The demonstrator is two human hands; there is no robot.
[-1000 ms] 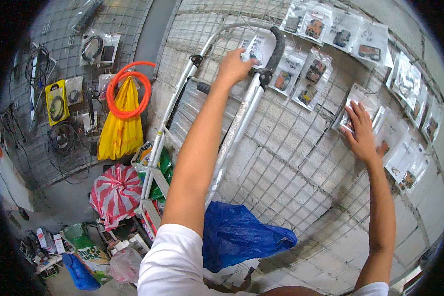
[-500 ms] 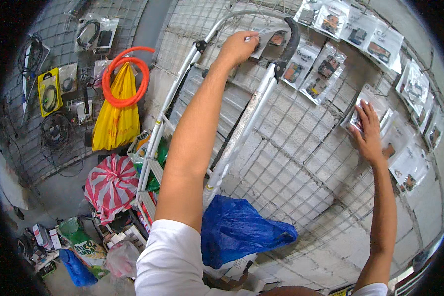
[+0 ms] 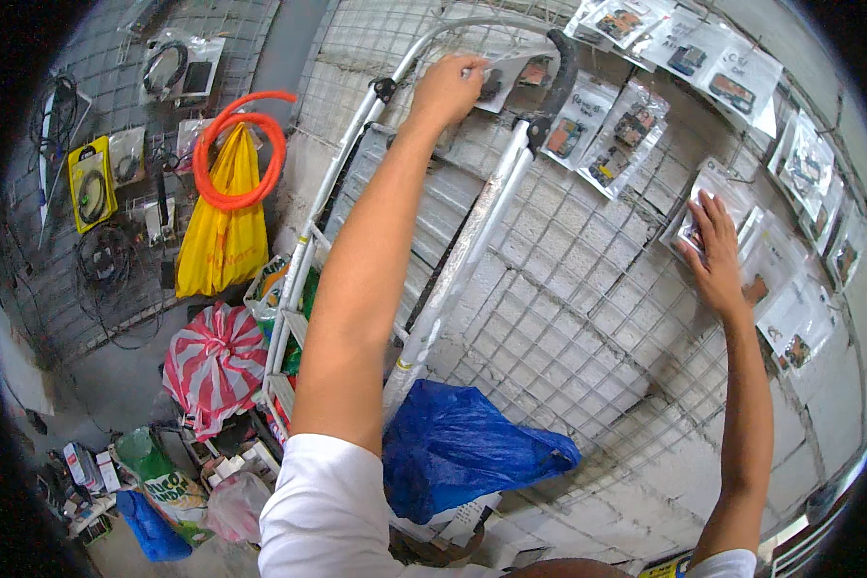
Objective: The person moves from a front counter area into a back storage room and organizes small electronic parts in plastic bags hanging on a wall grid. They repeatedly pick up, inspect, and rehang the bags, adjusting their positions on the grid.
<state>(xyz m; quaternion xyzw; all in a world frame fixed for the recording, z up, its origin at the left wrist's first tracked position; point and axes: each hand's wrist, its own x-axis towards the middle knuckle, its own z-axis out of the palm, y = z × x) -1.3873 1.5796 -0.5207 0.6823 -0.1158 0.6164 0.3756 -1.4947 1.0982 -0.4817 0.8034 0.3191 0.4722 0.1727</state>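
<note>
My left hand [image 3: 447, 94] is raised to the wire grid behind the top of a stepladder [image 3: 453, 275]. Its fingers are closed on the edge of a clear plastic bag [image 3: 494, 85] with a dark part inside. Beside that bag hangs another clear bag with a reddish-brown part [image 3: 534, 71], partly behind the ladder's curved top rail. My right hand [image 3: 715, 252] is reached out to the right, fingers outstretched and lying against a clear packet [image 3: 725, 196] hung on the grid. The hand covers much of what that packet holds.
Several bagged small parts [image 3: 732, 77] hang along the grid at upper right. A blue plastic bag [image 3: 467, 448] sits by the ladder's right leg. To the left are an orange coiled hose [image 3: 277, 154], a yellow bag [image 3: 223, 226], a red-striped bag [image 3: 217, 361] and floor clutter.
The view has shifted slightly. My left hand has moved a little left and down, still on the clear bag. My right hand stays against the same packet.
</note>
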